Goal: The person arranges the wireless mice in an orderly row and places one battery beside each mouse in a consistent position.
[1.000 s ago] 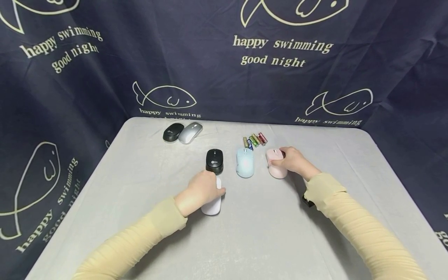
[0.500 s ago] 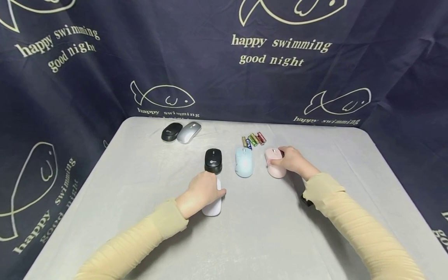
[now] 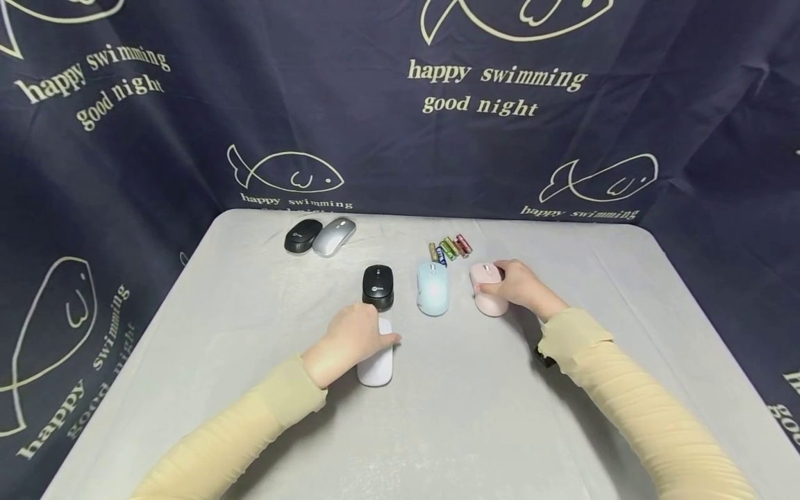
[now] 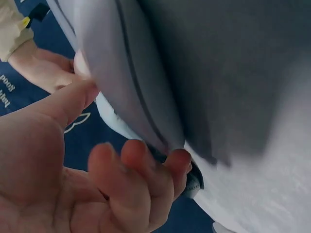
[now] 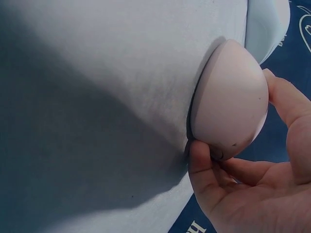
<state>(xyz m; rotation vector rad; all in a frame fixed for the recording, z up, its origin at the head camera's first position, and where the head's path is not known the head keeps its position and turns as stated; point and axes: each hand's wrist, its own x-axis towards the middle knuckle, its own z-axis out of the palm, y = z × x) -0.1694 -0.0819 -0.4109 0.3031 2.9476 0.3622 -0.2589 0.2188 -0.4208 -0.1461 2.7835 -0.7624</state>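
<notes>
My left hand [image 3: 350, 337] holds a white computer mouse [image 3: 376, 364] at the table's middle; in the left wrist view the thumb lies at one side and the other fingers curl at the opposite side. Just beyond it sits a black mouse [image 3: 378, 286]. A pink mouse [image 3: 489, 295], further right, is gripped by my right hand [image 3: 521, 283]. Seen from the right wrist, its rounded body [image 5: 231, 94] rests on the cloth with thumb and fingers on opposite sides. Between the two hands lies a light blue mouse [image 3: 432, 290].
Several small coloured batteries [image 3: 448, 248] lie behind the blue mouse. At the back left, another black mouse [image 3: 303, 236] and a silver mouse [image 3: 334, 236] sit side by side. The table [image 3: 475, 430] wears a pale cloth, and a dark printed curtain [image 3: 375, 125] hangs behind.
My left hand has shifted slightly leftward over the white mouse, showing more of its top. My right hand keeps its hold on the pink mouse. The whole view drifts a little.
</notes>
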